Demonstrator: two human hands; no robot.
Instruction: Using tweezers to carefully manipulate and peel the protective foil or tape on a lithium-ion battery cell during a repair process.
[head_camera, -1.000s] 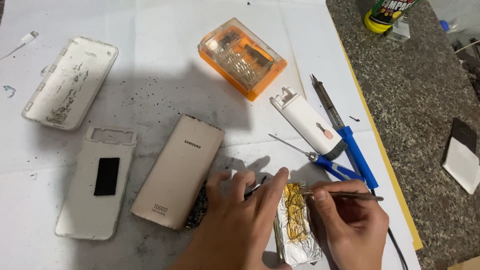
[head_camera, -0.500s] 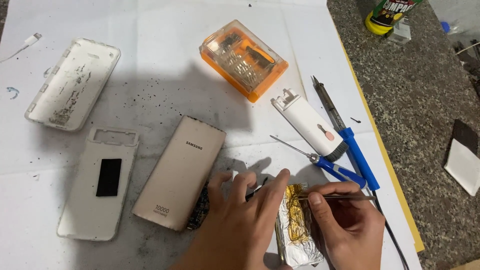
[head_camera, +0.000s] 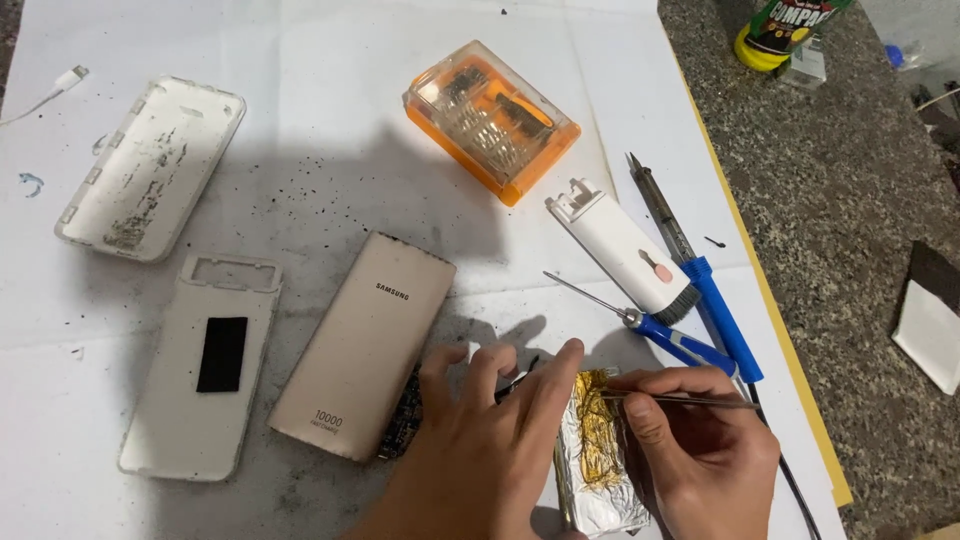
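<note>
Tweezers (head_camera: 680, 401) shifted slightly; right hand (head_camera: 700, 450) pinches them, left hand (head_camera: 480, 450) spread, steadying foil-wrapped cell (head_camera: 597, 470).

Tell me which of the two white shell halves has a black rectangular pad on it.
The lower white shell half, beside the gold power bank, carries the black pad; the upper-left one shows only dark specks.

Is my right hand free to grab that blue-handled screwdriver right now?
Probably not straight away. The right hand already pinches tweezers over the foil-wrapped cell. The blue-handled screwdriver lies just beyond it with nothing between them.
</note>
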